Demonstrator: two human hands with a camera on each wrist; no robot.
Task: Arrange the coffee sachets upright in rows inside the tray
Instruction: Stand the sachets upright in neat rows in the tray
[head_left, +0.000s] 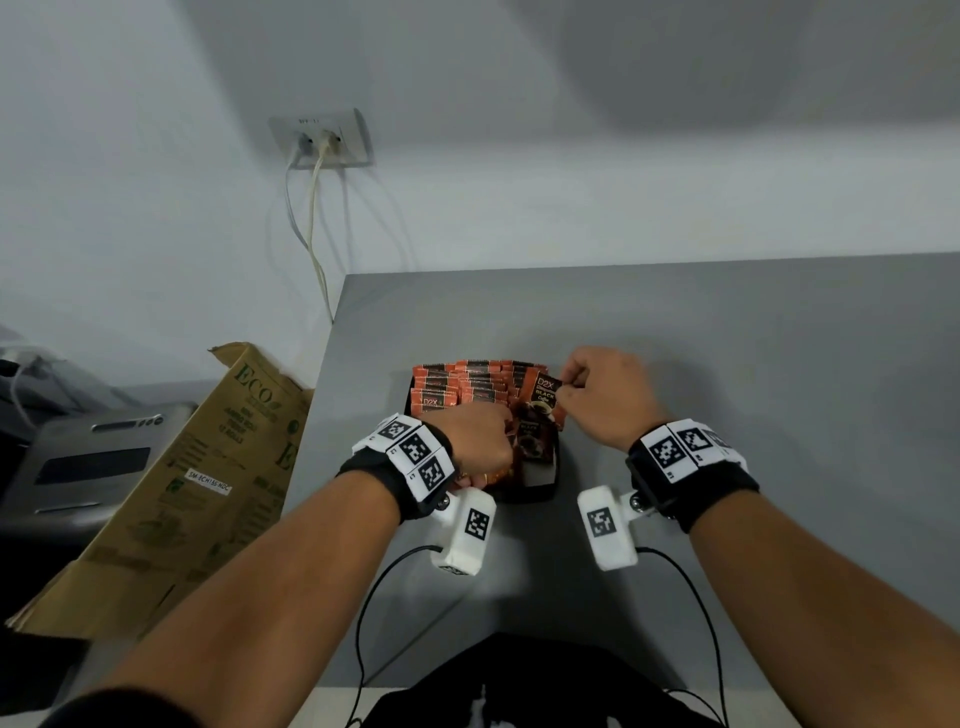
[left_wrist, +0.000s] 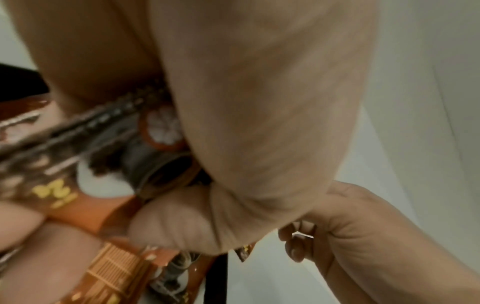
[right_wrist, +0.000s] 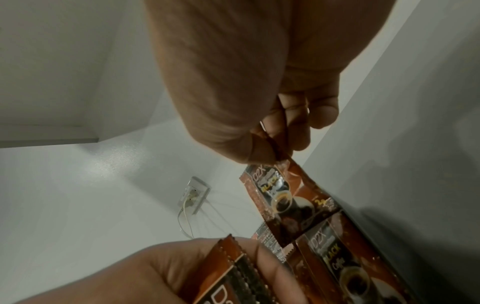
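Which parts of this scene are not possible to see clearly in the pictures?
- Head view: the left hand covers the near part of the tray and the sachets under it.
- Head view: the number of standing sachets is too small to count.
- Left wrist view: the print on the held sachets is blurred.
- Right wrist view: the right hand hides the top edge of its sachet.

Up close, the right hand (right_wrist: 259, 86) pinches the top corner of one coffee sachet (right_wrist: 288, 203) between thumb and fingertips (right_wrist: 322, 115), and the sachet hangs tilted, its printed front showing a cup. Just below it lies a second sachet (right_wrist: 345, 265) with the same label, overlapped at its top edge by the hanging one. At the bottom the left hand (right_wrist: 155, 273) grips a third sachet (right_wrist: 228, 277), and a wall socket (right_wrist: 193, 195) with plugged cables sits on the pale wall behind.
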